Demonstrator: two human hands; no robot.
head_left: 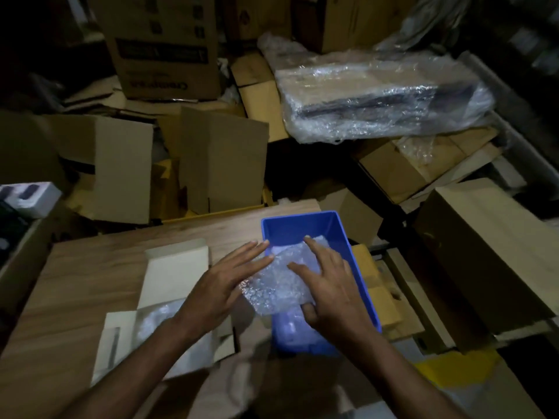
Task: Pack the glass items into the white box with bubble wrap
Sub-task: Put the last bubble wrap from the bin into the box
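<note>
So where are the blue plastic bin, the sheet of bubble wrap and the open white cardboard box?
Blue plastic bin (pixel 305 226): head view, far inner wall.
Sheet of bubble wrap (pixel 279 287): head view, middle, between the hands.
Open white cardboard box (pixel 169 278): head view, raised lid flap.

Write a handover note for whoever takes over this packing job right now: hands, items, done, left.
Left hand: fingers straight, resting against the left side of the bubble-wrapped bundle.
Right hand: spread over the bundle's top, thumb curled under its near edge.
The bundle sits over the blue bin, at its left rim. More wrapped pieces seem to lie in the bin; too blurred to count.
The white box lies open on the wooden table, left of the bin, with some bubble wrap in it.
Done: box opened and lined, it seems.
Left: move the bundle and any others into the box, close it.
</note>
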